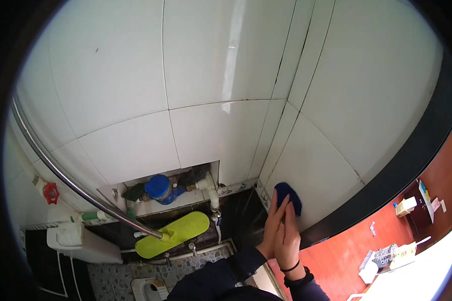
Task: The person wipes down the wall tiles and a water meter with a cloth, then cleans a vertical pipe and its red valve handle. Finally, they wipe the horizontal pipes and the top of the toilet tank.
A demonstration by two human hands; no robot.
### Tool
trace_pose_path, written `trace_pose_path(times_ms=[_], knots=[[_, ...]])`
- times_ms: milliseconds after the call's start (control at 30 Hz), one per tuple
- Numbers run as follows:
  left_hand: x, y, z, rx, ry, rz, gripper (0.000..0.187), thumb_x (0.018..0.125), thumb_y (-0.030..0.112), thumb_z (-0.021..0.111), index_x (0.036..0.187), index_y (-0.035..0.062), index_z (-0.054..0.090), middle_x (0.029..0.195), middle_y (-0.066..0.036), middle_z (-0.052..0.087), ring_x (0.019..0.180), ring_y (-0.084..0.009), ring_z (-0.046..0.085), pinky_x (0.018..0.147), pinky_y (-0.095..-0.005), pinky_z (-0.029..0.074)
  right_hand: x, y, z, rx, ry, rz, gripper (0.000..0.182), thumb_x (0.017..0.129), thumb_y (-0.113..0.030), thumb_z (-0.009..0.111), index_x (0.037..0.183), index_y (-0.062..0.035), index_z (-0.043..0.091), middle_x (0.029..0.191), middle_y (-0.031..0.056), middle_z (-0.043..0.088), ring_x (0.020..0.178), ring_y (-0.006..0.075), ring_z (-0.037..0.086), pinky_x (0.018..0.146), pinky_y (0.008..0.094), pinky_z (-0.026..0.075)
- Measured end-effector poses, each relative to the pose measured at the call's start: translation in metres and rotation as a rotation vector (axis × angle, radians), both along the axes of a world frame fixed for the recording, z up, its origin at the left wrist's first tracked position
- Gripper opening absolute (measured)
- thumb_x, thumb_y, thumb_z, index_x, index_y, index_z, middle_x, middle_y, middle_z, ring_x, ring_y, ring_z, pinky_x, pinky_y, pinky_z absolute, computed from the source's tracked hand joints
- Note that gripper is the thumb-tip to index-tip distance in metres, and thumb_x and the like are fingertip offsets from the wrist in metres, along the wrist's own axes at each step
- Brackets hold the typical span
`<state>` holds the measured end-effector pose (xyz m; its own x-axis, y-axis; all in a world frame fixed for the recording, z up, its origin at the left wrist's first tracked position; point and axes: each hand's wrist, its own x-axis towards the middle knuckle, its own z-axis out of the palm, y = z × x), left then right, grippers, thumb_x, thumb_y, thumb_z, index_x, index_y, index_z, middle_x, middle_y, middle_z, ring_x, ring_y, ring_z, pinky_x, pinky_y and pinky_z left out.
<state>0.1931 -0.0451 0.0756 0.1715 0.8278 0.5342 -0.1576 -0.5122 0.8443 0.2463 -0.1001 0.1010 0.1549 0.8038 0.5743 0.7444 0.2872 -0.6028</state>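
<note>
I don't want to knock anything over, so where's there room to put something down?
Try the pebbled floor between the white cistern and the squat toilet, or the red floor between the black frame and the patterned bag. It's crowded around the lime mop head and the blue water meter with its pipes. The left hand and right hand crowd the blue pad.

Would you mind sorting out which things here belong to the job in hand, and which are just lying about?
In the job, seemingly:
dark blue pad at the fingertips
white wall tiles behind it

Apparently not:
yellow-green flat mop
blue water meter
red valve handle
</note>
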Motion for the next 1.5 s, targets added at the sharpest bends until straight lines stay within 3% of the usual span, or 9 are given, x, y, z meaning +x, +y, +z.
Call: trace_pose_path(times_ms=[133, 300, 433, 567, 700, 800, 833, 1100, 1500], knots=[[0.001, 0.013, 0.055, 0.155, -0.069, -0.035, 0.051, 0.093, 0.013, 0.051, 0.143, 0.0054, 0.043, 0.157, -0.024, 0.016, 0.14, -0.0403, 0.03, 0.112, -0.0387, 0.032, -0.003, 0.003, 0.053, 0.125, -0.043, -0.003, 0.052, 0.091, -0.002, 0.039, 0.141, 0.0124, 0.032, 0.144, 0.035, 0.035, 0.133, 0.0465, 0.039, 0.109, 0.0447, 0.036], [0.007, 0.027, 0.108, 0.407, -0.044, 0.009, 0.048, 0.093, 0.019, 0.052, 0.139, 0.0075, 0.048, 0.157, -0.022, 0.019, 0.144, -0.0436, 0.019, 0.117, -0.0465, 0.021, -0.007, 0.006, 0.095, 0.261, -0.082, -0.091, 0.054, 0.091, -0.002, 0.038, 0.143, 0.011, 0.031, 0.147, 0.0342, 0.031, 0.136, 0.0471, 0.034, 0.111, 0.0463, 0.032], [0.0, 0.024, 0.128, 0.361, -0.078, -0.07, 0.045, 0.094, 0.017, 0.052, 0.138, 0.0073, 0.05, 0.157, -0.022, 0.02, 0.144, -0.0406, 0.021, 0.116, -0.0434, 0.024, -0.009, 0.012, 0.107, 0.297, -0.085, -0.105, 0.053, 0.093, -0.005, 0.039, 0.143, 0.0098, 0.031, 0.146, 0.0326, 0.033, 0.136, 0.0456, 0.036, 0.111, 0.046, 0.033], [0.003, 0.033, 0.108, 0.273, -0.071, -0.077, 0.045, 0.095, 0.017, 0.048, 0.138, 0.0026, 0.049, 0.158, -0.02, 0.019, 0.142, -0.0336, 0.03, 0.112, -0.037, 0.03, -0.017, 0.018, 0.101, 0.332, -0.036, -0.061, 0.05, 0.097, -0.013, 0.039, 0.143, 0.0076, 0.034, 0.144, 0.033, 0.036, 0.133, 0.048, 0.038, 0.109, 0.047, 0.035], [-0.001, 0.036, 0.079, 0.225, -0.061, -0.044, 0.047, 0.095, 0.016, 0.047, 0.14, 0.0005, 0.047, 0.158, -0.02, 0.019, 0.141, -0.0313, 0.032, 0.111, -0.0355, 0.031, -0.029, 0.019, 0.075, 0.135, -0.11, -0.112, 0.048, 0.102, -0.01, 0.025, 0.148, 0.0026, 0.024, 0.156, 0.0123, 0.026, 0.142, 0.0226, 0.027, 0.117, 0.0314, 0.021], [-0.003, 0.038, 0.056, 0.164, -0.048, -0.035, 0.048, 0.095, 0.016, 0.046, 0.141, 0.001, 0.045, 0.158, -0.02, 0.02, 0.142, -0.0314, 0.031, 0.112, -0.036, 0.028, -0.025, 0.026, 0.06, 0.112, 0.052, -0.036, 0.051, 0.094, -0.005, 0.036, 0.143, 0.0098, 0.033, 0.148, 0.0312, 0.033, 0.138, 0.043, 0.034, 0.112, 0.0434, 0.031], [-0.005, 0.036, 0.051, 0.145, -0.033, -0.023, 0.048, 0.096, 0.016, 0.046, 0.141, 0.0011, 0.045, 0.158, -0.02, 0.019, 0.142, -0.0313, 0.031, 0.113, -0.036, 0.028, -0.023, 0.028, 0.05, 0.118, -0.002, -0.044, 0.051, 0.094, -0.007, 0.037, 0.142, 0.0102, 0.034, 0.146, 0.0328, 0.034, 0.137, 0.0445, 0.035, 0.112, 0.0446, 0.031], [-0.005, 0.04, -0.008, 0.008, -0.055, -0.014, 0.049, 0.097, 0.019, 0.045, 0.143, 0.0018, 0.043, 0.158, -0.019, 0.02, 0.144, -0.0313, 0.026, 0.114, -0.0366, 0.025, -0.014, 0.044, -0.016, 0.028, -0.08, -0.058, 0.053, 0.095, -0.01, 0.04, 0.144, 0.0084, 0.031, 0.144, 0.03, 0.037, 0.133, 0.0435, 0.04, 0.109, 0.0459, 0.036], [-0.001, 0.048, -0.108, -0.059, 0.108, 0.033, 0.05, 0.097, 0.021, 0.045, 0.144, 0.0023, 0.041, 0.158, -0.02, 0.02, 0.145, -0.0323, 0.023, 0.115, -0.0371, 0.024, -0.014, 0.05, -0.071, -0.136, -0.04, -0.048, 0.053, 0.093, -0.012, 0.04, 0.144, 0.0042, 0.032, 0.142, 0.0291, 0.04, 0.131, 0.0437, 0.04, 0.108, 0.0464, 0.037]])
